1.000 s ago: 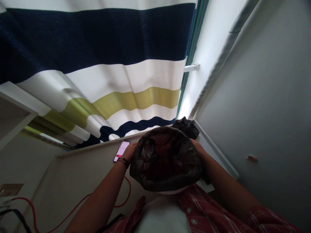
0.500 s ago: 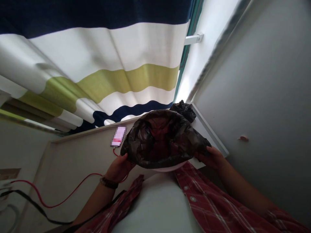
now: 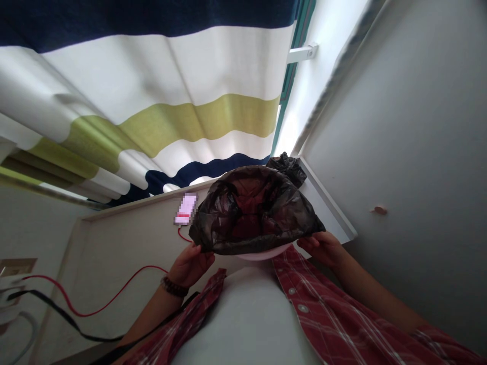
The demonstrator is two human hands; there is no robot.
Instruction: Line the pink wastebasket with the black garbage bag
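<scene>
A dark bin bag (image 3: pixel 254 213) is stretched over the mouth of a pale bin whose white rim (image 3: pixel 262 255) shows at the near side. My left hand (image 3: pixel 190 263) pinches the bag's edge at the near left. At the near right, my right hand (image 3: pixel 323 247) grips the bag's other edge. Both hands sit low, close to my chest. The bag lining sags inward with a reddish tint inside.
A phone (image 3: pixel 185 209) lies on the pale desk (image 3: pixel 114 253) left of the bin, with a red cable (image 3: pixel 110 299) and a black cable (image 3: pixel 49 314) trailing left. A crumpled black bag (image 3: pixel 287 166) sits behind. A striped curtain (image 3: pixel 171 116) hangs behind; a grey wall (image 3: pixel 411 152) is on the right.
Both hands moved from the far sides of the bin's rim down to its near edge, pulling the bag over the rim. The view tilted, so the curtain shifted upward.
</scene>
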